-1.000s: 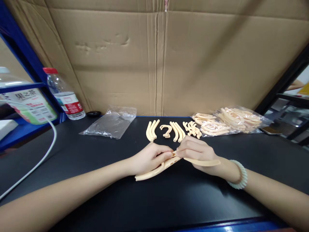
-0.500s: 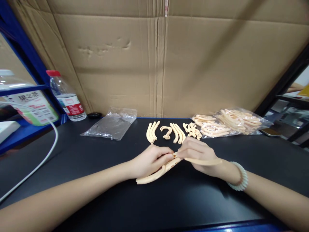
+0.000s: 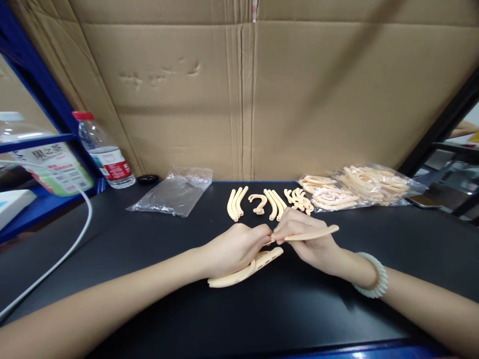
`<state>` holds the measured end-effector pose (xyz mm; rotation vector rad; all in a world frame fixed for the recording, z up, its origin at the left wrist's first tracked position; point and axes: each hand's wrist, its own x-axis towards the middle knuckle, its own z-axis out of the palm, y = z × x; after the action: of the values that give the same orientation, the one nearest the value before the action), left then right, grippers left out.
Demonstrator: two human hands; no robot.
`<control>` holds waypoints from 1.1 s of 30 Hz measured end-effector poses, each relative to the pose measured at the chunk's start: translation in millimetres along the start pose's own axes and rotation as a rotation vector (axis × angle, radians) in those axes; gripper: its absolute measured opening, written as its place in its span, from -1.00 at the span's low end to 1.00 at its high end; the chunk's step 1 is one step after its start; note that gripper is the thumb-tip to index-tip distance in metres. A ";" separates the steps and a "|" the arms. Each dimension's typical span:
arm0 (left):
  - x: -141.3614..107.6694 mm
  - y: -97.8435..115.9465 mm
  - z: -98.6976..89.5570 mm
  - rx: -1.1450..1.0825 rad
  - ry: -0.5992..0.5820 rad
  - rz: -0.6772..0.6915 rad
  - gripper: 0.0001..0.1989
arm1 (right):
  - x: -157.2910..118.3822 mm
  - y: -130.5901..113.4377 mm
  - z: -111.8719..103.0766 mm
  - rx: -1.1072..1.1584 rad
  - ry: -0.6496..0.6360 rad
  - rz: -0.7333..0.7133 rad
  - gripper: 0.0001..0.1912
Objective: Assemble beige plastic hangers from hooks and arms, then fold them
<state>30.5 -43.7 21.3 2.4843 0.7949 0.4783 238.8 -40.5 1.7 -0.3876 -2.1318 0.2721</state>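
Observation:
My left hand (image 3: 235,249) is closed on a pale slotted wooden piece (image 3: 267,259), which extends beneath the fingers toward the lower left, with a curved strip alongside it. Between the fingers of my right hand (image 3: 305,237) is a thin pale strip (image 3: 314,233), its free end pointing right. The fingertips of both hands meet at a small pale part, mostly hidden by them. Just behind lie curved pieces in a left group (image 3: 236,203) and a right group (image 3: 274,203), with a hooked piece (image 3: 258,203) between them.
Small curly pieces (image 3: 299,200) lie beside plastic bags of wooden parts (image 3: 368,184) at the back right. A flat clear bag (image 3: 174,192), a bottle (image 3: 108,154) and a white cable (image 3: 80,234) are on the left. Cardboard (image 3: 179,99) stands behind.
The strip in my right hand has tilted up, its free end now higher. My right fingers have come off the slotted piece's upper end, which now shows below the hands.

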 end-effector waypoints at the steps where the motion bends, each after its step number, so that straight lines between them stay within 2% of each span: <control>1: 0.3 -0.4 -0.3 -0.008 -0.003 0.000 -0.81 | 0.8 -1.6 -0.3 -0.038 -0.015 -0.044 -0.74; 4: 1.0 -3.0 0.5 -0.092 0.010 0.008 -0.75 | 7.4 -6.5 -4.7 -0.111 -0.051 -0.157 -0.78; 6: 1.5 -6.3 2.3 -0.217 -0.002 -0.014 -0.71 | 13.5 -4.9 -12.5 -0.108 -0.019 -0.130 -0.78; 9: 3.8 -13.4 5.3 -0.566 -0.015 -0.113 -0.67 | 18.8 12.8 -32.8 -0.173 0.114 0.107 -0.80; 11: 6.5 -18.0 5.6 -0.848 0.030 -0.175 -0.69 | 17.5 32.9 -49.5 -0.249 0.165 0.268 -0.84; 15: 11.4 -22.5 0.6 -1.230 0.144 -0.270 -0.74 | 7.5 68.8 -72.4 -0.253 0.048 0.551 -0.80; 18: 11.9 -22.7 -2.8 -1.349 0.229 -0.379 -0.79 | 0.7 79.2 -71.0 -0.265 0.000 0.675 -0.62; 20: 11.5 -22.5 -3.4 -1.385 0.270 -0.440 -0.80 | -2.1 81.1 -64.2 -0.329 -0.007 0.708 -0.60; 26: 11.5 -19.7 -4.0 -1.405 0.365 -0.498 -0.86 | -7.1 87.6 -51.9 -0.562 0.003 0.647 -0.68; 29: 11.8 -18.6 -3.9 -1.419 0.374 -0.488 -0.83 | -4.4 77.4 -49.0 -0.609 0.026 0.583 -0.75; 31: 11.9 -18.8 -3.0 -1.427 0.368 -0.476 -0.79 | 0.6 57.7 -42.1 -0.594 0.056 0.417 -0.80; 33: 12.0 -18.9 -1.6 -1.423 0.380 -0.476 -0.77 | 6.6 30.6 -30.9 -0.478 0.009 0.129 -0.84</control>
<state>30.6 -22.3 14.5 0.8796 0.7285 0.9103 266.4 -8.3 13.5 -0.8010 -2.1545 -0.1746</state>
